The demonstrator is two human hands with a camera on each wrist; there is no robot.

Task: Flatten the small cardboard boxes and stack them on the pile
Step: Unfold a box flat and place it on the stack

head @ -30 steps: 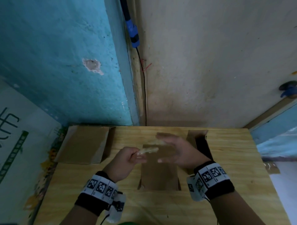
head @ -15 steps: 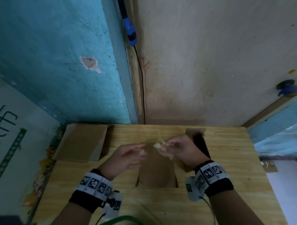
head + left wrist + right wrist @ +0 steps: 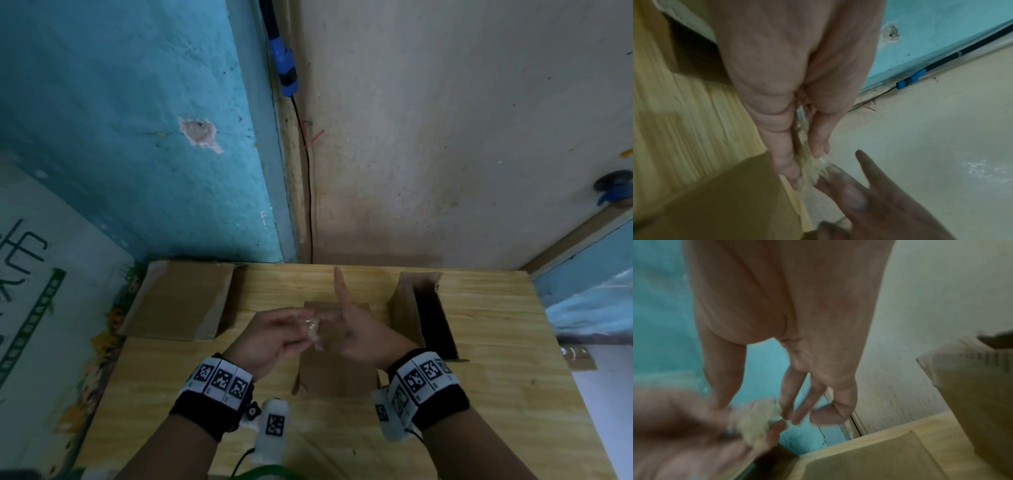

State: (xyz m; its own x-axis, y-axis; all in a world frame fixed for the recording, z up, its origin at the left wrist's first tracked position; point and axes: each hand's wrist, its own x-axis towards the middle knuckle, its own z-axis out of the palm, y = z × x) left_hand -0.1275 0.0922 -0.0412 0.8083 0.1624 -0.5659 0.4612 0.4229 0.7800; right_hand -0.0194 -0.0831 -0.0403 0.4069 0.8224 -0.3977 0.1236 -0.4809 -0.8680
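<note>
Two hands meeting above the middle of a wooden table (image 3: 513, 394), over a flattened cardboard box (image 3: 337, 375) lying flat on the wood between the wrists

Left hand (image 3: 274, 337): thumb and fingertips pressed together on a crumpled wad of clear tape (image 3: 312, 329), seen from the left wrist as a pale, wrinkled strip (image 3: 807, 162) squeezed between thumb and forefinger

Right hand (image 3: 356, 330): fingers mostly straight, index finger pointing up and away toward the wall, the other fingertips touching the same wad; from the right wrist, thumb and two fingers (image 3: 791, 395) closing on the pale lump (image 3: 754, 418), though too blurred by motion to be sure of a firm pinch

Pile of flattened boxes (image 3: 178, 301) at the far left corner of the table, its edge overhanging the tabletop, well apart from the hands

Open cardboard box (image 3: 423, 311) upright on the right side of the table, dark inside, just beside the right wrist

Behind the table: turquoise wall (image 3: 120, 120) to the left with a chipped patch, cream wall (image 3: 445, 120) to the right, a black cable with a blue fitting (image 3: 286, 73) running down the corner between them
</note>
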